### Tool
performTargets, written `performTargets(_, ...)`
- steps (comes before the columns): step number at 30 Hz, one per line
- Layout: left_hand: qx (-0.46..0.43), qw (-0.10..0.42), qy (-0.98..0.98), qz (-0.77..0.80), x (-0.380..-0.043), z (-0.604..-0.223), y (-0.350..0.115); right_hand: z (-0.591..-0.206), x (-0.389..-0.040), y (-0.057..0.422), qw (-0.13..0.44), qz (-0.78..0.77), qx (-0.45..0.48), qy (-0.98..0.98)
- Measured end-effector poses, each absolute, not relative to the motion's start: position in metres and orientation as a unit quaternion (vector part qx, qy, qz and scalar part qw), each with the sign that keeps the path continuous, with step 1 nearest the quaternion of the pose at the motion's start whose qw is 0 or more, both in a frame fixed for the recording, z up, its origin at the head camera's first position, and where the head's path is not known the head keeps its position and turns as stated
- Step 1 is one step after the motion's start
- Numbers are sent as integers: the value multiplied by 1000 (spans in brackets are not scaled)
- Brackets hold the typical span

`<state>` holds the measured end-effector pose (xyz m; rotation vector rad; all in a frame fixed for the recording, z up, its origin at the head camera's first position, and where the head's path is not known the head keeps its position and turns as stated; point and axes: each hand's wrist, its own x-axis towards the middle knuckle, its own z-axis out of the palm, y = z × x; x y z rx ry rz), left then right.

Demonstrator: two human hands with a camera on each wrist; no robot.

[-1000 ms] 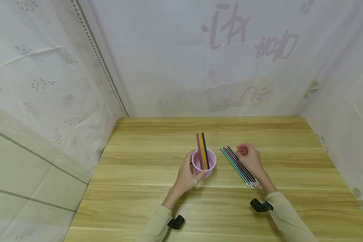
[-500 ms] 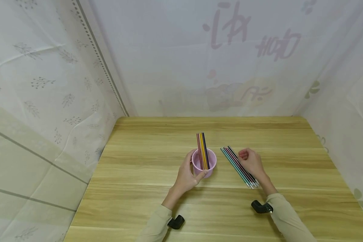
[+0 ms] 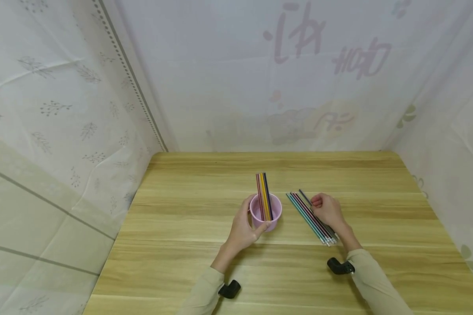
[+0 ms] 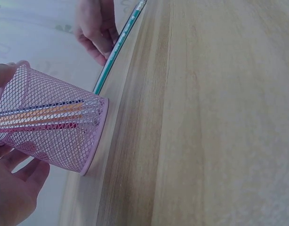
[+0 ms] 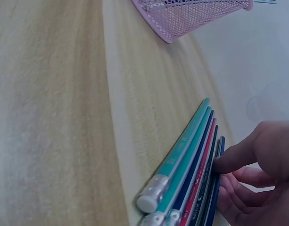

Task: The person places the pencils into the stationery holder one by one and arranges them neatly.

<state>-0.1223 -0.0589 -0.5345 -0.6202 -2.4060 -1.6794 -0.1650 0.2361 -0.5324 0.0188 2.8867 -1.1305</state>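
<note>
My left hand [image 3: 242, 227] holds a pink mesh pencil cup [image 3: 277, 208], thumb at its near rim. Several pencils [image 3: 263, 190], red, yellow and dark blue, stand in the cup, leaning together. In the left wrist view the cup's mesh [image 4: 54, 153] shows them through its wall. Right of the cup lies a slanted row of pencils [image 3: 305, 216], teal, red and dark, with white erasers toward me. At the row's right edge my right hand [image 3: 329, 212] pinches a dark blue pencil [image 5: 221, 148] between thumb and fingers; its middle is partly hidden by the hand.
The wooden table [image 3: 181, 258] ends at a pale printed cloth [image 3: 220, 87] at the back, with more cloth along both sides. A black wrist camera [image 3: 229, 289] sits at the left sleeve and another wrist camera [image 3: 340, 267] at the right.
My right hand has drawn in slightly and its fingers have closed on the dark blue pencil, whose far end now stands apart from the row. The left hand and cup are unmoved.
</note>
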Motion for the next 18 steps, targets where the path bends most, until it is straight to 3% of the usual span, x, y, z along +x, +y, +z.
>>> performTargets(18, -209, 69, -804, -553, -122, -534, -60, -508, -167, 232, 3, -390, -8, 921)
